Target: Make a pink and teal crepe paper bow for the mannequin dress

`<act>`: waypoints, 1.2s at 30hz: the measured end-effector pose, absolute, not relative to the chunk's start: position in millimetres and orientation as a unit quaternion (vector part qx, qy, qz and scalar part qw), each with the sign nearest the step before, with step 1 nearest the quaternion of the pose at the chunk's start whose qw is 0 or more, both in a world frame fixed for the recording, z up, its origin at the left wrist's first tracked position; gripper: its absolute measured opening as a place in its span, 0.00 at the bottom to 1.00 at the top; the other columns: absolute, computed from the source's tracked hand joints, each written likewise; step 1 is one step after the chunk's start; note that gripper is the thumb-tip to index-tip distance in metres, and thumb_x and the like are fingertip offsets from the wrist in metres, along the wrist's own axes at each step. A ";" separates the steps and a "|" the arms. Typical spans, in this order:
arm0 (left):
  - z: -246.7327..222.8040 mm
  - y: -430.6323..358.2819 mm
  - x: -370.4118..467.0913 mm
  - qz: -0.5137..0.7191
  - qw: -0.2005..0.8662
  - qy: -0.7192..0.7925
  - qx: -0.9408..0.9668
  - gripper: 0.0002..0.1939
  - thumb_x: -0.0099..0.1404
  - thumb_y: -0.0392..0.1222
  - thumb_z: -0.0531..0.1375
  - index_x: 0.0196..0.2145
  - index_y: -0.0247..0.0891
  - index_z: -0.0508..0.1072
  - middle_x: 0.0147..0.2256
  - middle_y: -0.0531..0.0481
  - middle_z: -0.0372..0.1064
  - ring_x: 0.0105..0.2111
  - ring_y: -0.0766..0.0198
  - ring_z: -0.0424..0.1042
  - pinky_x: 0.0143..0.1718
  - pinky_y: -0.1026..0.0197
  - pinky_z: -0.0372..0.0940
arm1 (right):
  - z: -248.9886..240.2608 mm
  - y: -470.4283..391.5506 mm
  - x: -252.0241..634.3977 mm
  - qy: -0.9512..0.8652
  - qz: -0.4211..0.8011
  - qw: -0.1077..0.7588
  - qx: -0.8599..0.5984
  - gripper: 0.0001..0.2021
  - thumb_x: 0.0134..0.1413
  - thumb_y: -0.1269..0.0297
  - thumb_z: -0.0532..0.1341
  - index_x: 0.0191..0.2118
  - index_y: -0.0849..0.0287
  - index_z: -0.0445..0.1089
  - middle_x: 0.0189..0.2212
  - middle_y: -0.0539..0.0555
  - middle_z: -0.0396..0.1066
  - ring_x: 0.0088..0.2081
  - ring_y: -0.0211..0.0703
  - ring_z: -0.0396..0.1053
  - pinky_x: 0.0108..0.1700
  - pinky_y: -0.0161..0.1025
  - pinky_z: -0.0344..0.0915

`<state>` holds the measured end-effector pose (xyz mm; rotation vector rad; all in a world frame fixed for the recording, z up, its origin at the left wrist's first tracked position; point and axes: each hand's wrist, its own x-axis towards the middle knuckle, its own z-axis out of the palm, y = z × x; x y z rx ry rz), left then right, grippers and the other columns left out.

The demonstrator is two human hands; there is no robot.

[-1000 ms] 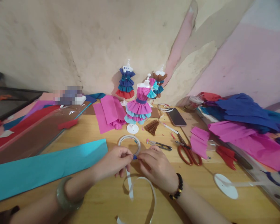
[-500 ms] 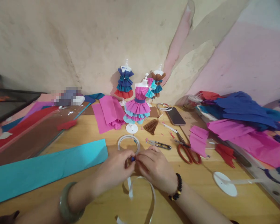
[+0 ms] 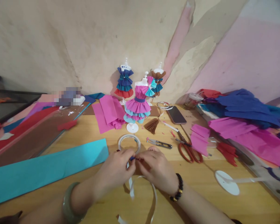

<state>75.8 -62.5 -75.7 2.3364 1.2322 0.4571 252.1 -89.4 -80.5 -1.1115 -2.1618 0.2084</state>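
Observation:
My left hand [image 3: 116, 169] and my right hand [image 3: 156, 168] meet at the front middle of the table, fingertips nearly touching. Between the left thumb and fingers a small dark blue piece [image 3: 132, 158] peeks out, mostly hidden. The right fingers are pinched together at its other end; what exactly they grip is hidden. Just beyond the hands lies a roll of white tape [image 3: 119, 143]. A loose white strip [image 3: 132, 188] hangs curling below the fingers. Behind the roll stands a small white dress form wearing a pink and light blue ruffled paper dress [image 3: 140, 106].
Thread snips [image 3: 162, 143] and red-handled scissors [image 3: 187, 152] lie to the right, near a phone [image 3: 176, 115] and a brown tassel [image 3: 151, 126]. A turquoise paper strip [image 3: 49, 168] stretches left. Crepe paper [image 3: 249, 107] is piled at right, behind a round white base [image 3: 227, 183].
Both hands keep their pinch at nearly the same spot. The fingers have shifted slightly, and less of the dark blue piece shows. The view has moved a little.

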 end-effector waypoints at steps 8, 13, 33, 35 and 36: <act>-75.5 -58.6 72.8 0.195 0.237 0.435 0.846 0.08 0.61 0.34 0.53 0.36 0.41 0.70 0.29 0.53 0.72 0.28 0.63 0.72 0.29 0.63 0.59 | -79.8 -89.2 252.5 -0.810 0.156 0.342 -0.450 0.16 0.52 0.73 0.61 0.47 0.55 0.64 0.35 0.51 0.77 0.36 0.44 0.73 0.40 0.42 0.60; -74.9 -59.2 72.7 0.201 0.220 0.429 0.853 0.07 0.60 0.34 0.53 0.33 0.40 0.70 0.26 0.54 0.69 0.26 0.64 0.70 0.27 0.63 0.57 | -83.8 -88.2 251.1 -0.801 0.164 0.342 -0.463 0.11 0.54 0.71 0.61 0.44 0.55 0.66 0.34 0.51 0.77 0.34 0.43 0.74 0.40 0.42 0.61; -72.7 -57.4 71.5 0.218 0.175 0.421 0.863 0.07 0.62 0.34 0.52 0.31 0.40 0.69 0.28 0.53 0.70 0.28 0.64 0.69 0.28 0.62 0.57 | -85.0 -87.2 250.1 -0.789 0.152 0.369 -0.466 0.07 0.56 0.68 0.60 0.41 0.56 0.69 0.31 0.51 0.77 0.30 0.42 0.72 0.37 0.40 0.63; -73.0 -57.5 70.9 0.220 0.163 0.420 0.865 0.07 0.62 0.34 0.52 0.31 0.41 0.70 0.29 0.53 0.71 0.28 0.64 0.69 0.28 0.62 0.57 | -85.3 -87.0 250.2 -0.788 0.153 0.363 -0.473 0.07 0.56 0.68 0.60 0.41 0.56 0.69 0.31 0.52 0.77 0.31 0.42 0.72 0.37 0.40 0.63; -73.1 -57.4 70.5 0.219 0.157 0.421 0.866 0.07 0.62 0.34 0.52 0.32 0.41 0.70 0.29 0.53 0.71 0.28 0.64 0.69 0.28 0.62 0.57 | -85.5 -86.9 250.4 -0.787 0.155 0.360 -0.476 0.07 0.56 0.68 0.60 0.42 0.56 0.69 0.32 0.52 0.77 0.32 0.43 0.72 0.37 0.40 0.64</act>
